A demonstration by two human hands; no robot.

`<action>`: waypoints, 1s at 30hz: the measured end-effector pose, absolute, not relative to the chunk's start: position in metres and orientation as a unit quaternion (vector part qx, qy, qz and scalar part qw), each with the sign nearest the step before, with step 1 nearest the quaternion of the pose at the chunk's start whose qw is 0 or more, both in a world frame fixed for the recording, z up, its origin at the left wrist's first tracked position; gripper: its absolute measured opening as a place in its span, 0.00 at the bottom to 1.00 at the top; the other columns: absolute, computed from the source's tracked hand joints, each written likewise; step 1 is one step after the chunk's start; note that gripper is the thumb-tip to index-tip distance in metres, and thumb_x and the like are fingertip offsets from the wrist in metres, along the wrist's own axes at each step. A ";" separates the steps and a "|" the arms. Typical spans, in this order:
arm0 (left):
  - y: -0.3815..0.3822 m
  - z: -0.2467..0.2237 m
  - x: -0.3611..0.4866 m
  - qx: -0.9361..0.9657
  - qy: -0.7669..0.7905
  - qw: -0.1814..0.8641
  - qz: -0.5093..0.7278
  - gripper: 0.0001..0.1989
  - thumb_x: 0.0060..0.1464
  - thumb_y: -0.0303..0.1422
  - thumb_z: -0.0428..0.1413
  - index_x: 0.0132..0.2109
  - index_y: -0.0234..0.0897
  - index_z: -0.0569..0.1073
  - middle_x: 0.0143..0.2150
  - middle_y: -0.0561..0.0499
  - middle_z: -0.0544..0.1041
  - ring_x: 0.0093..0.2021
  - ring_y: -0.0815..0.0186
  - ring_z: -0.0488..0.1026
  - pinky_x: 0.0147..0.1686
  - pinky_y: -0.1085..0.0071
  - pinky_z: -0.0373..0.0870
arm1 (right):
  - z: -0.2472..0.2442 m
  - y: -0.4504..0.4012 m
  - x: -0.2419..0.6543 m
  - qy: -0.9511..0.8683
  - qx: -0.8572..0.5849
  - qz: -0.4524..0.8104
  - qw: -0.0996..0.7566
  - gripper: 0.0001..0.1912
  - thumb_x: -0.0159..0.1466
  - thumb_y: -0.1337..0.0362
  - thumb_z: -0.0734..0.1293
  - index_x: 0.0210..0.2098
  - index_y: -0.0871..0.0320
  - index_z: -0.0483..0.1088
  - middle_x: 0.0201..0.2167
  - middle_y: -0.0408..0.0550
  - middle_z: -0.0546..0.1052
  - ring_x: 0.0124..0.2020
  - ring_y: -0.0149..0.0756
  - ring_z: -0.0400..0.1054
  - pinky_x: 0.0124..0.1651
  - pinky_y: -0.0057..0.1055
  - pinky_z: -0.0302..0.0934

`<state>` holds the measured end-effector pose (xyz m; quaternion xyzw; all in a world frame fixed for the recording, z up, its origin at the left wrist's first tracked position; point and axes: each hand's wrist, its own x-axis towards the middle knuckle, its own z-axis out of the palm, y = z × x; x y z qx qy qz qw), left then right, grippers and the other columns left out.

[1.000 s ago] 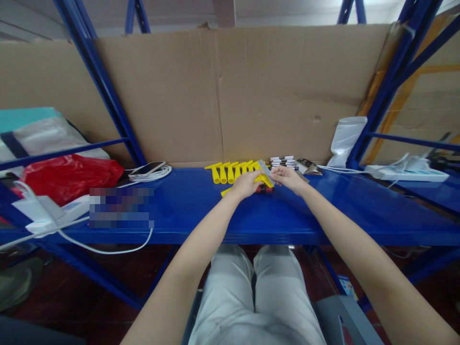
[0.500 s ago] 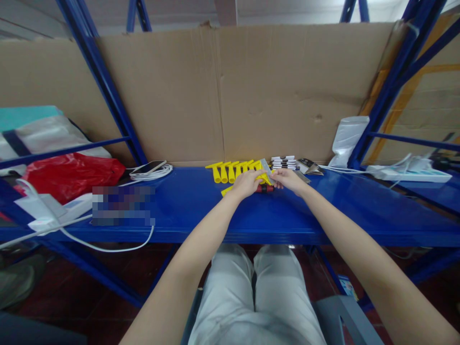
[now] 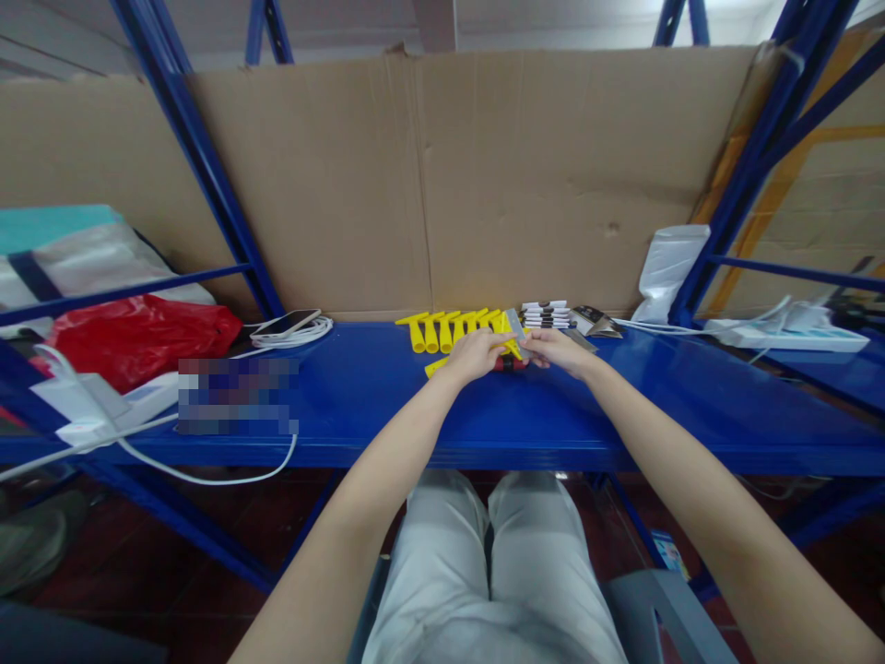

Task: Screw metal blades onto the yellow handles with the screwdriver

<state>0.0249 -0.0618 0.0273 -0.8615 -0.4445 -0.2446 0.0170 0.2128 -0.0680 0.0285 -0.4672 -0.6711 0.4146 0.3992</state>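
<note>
Both hands meet over the middle of the blue shelf. My left hand is closed around a yellow plastic scraper, mostly covered by the fingers. My right hand pinches the lower end of a flat grey blade, which is against the scraper's head. Beneath the hands lies a red and black tool, partly hidden, its kind unclear. Another yellow part shows left of my left hand; whether it belongs to the held scraper I cannot tell. Behind, several yellow scrapers stand in a row.
Right of the row are stacked white and black packets, an opened dark wrapper and a white bag. A phone on coiled white cable, a red bag and a power strip lie farther out. Cardboard closes the back.
The grey blade has turned slightly more upright against the scraper. My right hand has shifted a little; its fingers are lower on the blade. My left hand stays nearly in place.
</note>
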 end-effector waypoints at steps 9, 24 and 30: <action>-0.064 0.026 0.026 -0.867 -0.437 0.016 -0.239 0.24 0.63 0.30 0.51 0.64 0.47 0.68 0.58 0.47 0.76 0.57 0.60 0.71 0.58 0.63 0.66 | 0.028 -0.068 0.215 -0.670 -0.457 0.436 0.389 0.12 0.59 0.63 0.69 0.24 0.57 0.62 0.14 0.39 0.69 0.14 0.23 0.55 0.18 0.20 0.48; -0.067 0.029 0.028 -0.874 -0.424 0.009 -0.237 0.23 0.63 0.29 0.50 0.62 0.50 0.70 0.55 0.49 0.78 0.55 0.61 0.73 0.57 0.63 0.67 | 0.031 -0.071 0.217 -0.667 -0.447 0.458 0.383 0.10 0.53 0.65 0.70 0.24 0.57 0.63 0.17 0.42 0.73 0.15 0.24 0.58 0.18 0.22 0.48; -0.060 0.026 0.028 -0.867 -0.421 -0.017 -0.267 0.22 0.62 0.28 0.50 0.62 0.45 0.70 0.58 0.48 0.76 0.57 0.62 0.72 0.59 0.64 0.66 | 0.033 -0.066 0.217 -0.627 -0.448 0.481 0.417 0.14 0.62 0.54 0.63 0.28 0.58 0.65 0.18 0.44 0.71 0.15 0.27 0.58 0.18 0.24 0.47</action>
